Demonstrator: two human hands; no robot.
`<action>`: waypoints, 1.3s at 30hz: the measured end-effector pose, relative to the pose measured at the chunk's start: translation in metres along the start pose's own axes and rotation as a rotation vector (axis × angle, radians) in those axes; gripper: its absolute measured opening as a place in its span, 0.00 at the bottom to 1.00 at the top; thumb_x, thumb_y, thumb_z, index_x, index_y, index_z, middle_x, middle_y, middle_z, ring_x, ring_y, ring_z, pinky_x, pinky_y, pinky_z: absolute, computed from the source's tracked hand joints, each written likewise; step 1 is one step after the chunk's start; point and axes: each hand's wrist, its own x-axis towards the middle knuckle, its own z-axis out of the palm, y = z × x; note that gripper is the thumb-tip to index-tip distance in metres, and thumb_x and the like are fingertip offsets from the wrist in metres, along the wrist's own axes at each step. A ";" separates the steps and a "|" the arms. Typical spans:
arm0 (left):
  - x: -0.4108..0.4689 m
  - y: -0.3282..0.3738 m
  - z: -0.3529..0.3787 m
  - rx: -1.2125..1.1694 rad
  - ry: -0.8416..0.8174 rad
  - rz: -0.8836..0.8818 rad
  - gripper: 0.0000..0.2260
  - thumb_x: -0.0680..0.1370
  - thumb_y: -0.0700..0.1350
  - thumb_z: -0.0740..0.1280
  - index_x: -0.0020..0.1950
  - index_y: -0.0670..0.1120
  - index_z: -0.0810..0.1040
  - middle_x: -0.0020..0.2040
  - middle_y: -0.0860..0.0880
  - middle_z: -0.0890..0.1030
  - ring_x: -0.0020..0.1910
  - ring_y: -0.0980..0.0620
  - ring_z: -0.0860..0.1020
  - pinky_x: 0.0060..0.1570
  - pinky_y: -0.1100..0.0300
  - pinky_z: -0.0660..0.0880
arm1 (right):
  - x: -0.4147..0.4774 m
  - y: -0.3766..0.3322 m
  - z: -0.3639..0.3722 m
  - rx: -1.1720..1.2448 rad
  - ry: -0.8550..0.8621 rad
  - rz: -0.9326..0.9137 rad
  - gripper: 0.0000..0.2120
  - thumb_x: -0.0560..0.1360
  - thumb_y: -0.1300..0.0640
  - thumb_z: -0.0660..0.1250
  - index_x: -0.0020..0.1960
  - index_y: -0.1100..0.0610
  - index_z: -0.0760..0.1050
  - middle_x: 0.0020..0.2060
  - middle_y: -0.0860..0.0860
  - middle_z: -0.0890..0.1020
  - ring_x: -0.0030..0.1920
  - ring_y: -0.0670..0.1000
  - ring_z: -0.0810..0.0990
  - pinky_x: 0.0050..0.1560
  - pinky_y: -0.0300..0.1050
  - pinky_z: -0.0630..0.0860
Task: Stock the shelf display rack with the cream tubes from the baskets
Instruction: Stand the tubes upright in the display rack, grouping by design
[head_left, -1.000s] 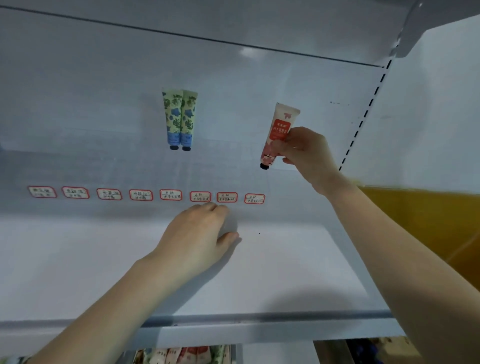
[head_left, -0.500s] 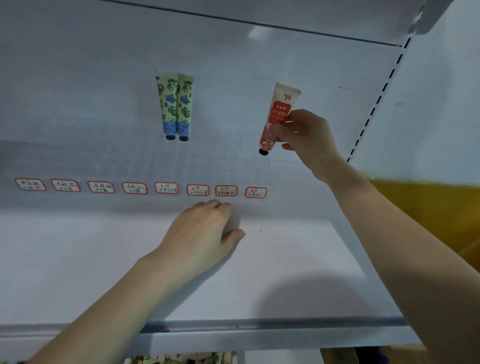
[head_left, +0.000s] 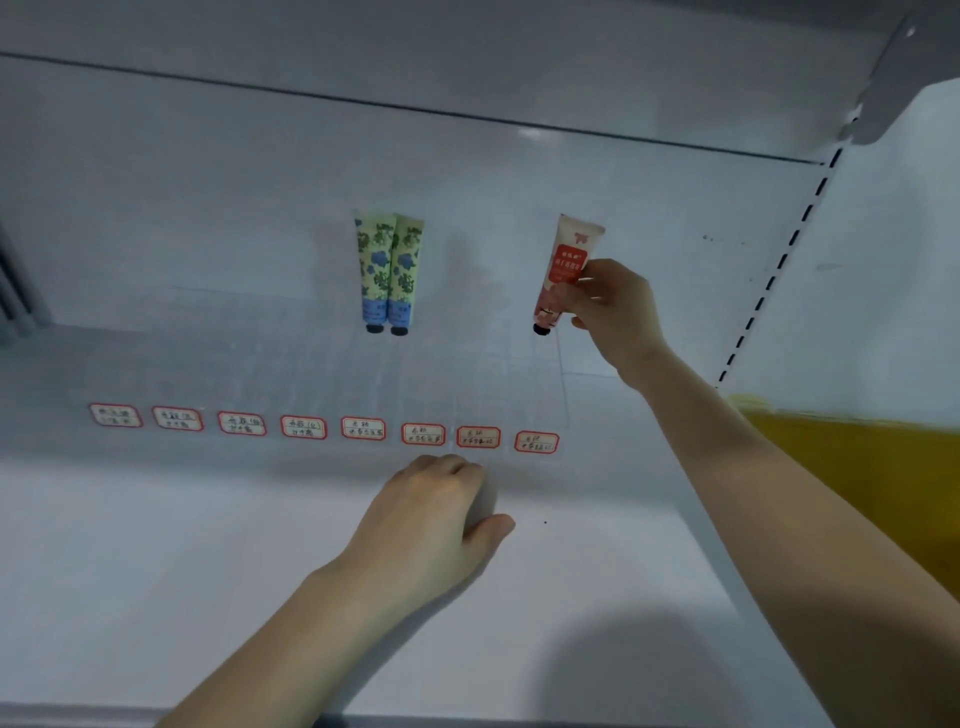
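A clear display rack (head_left: 540, 395) with slots stands on the white shelf (head_left: 156, 571), with red-bordered labels (head_left: 363, 428) along its front. Two green-and-blue floral cream tubes (head_left: 389, 270) stand cap-down at the rack's back, side by side. My right hand (head_left: 613, 312) pinches a red-and-white cream tube (head_left: 566, 260), cap-down, over the rack's right end. My left hand (head_left: 436, 519) rests on the shelf just in front of the rack, fingers curled under, with nothing visible in it.
A second shelf board (head_left: 467, 62) hangs overhead. The slotted upright (head_left: 779, 270) and a white side wall close off the right. A yellow surface (head_left: 857, 467) shows behind my right forearm.
The view has tilted down slightly. My right hand keeps the red tube over the rack's right end, and my left hand stays in place on the shelf.
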 end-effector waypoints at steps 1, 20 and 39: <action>0.000 -0.001 0.001 -0.003 0.002 0.001 0.29 0.69 0.65 0.48 0.53 0.46 0.75 0.55 0.52 0.77 0.55 0.50 0.72 0.52 0.60 0.69 | 0.003 0.002 0.001 -0.004 0.005 0.003 0.05 0.73 0.62 0.68 0.43 0.53 0.74 0.41 0.50 0.80 0.47 0.54 0.80 0.52 0.54 0.77; 0.001 -0.005 0.005 -0.040 0.054 0.025 0.37 0.63 0.67 0.39 0.54 0.48 0.75 0.56 0.54 0.76 0.56 0.54 0.71 0.52 0.63 0.67 | 0.021 0.015 0.003 -0.118 -0.051 -0.028 0.03 0.74 0.60 0.66 0.48 0.58 0.75 0.44 0.51 0.80 0.44 0.52 0.78 0.44 0.42 0.74; 0.001 -0.003 0.003 -0.016 0.048 0.031 0.26 0.70 0.62 0.50 0.53 0.47 0.75 0.56 0.54 0.75 0.56 0.54 0.70 0.53 0.64 0.66 | 0.018 0.018 0.002 -0.127 -0.068 -0.014 0.04 0.76 0.60 0.64 0.51 0.56 0.74 0.47 0.52 0.80 0.47 0.54 0.78 0.53 0.51 0.76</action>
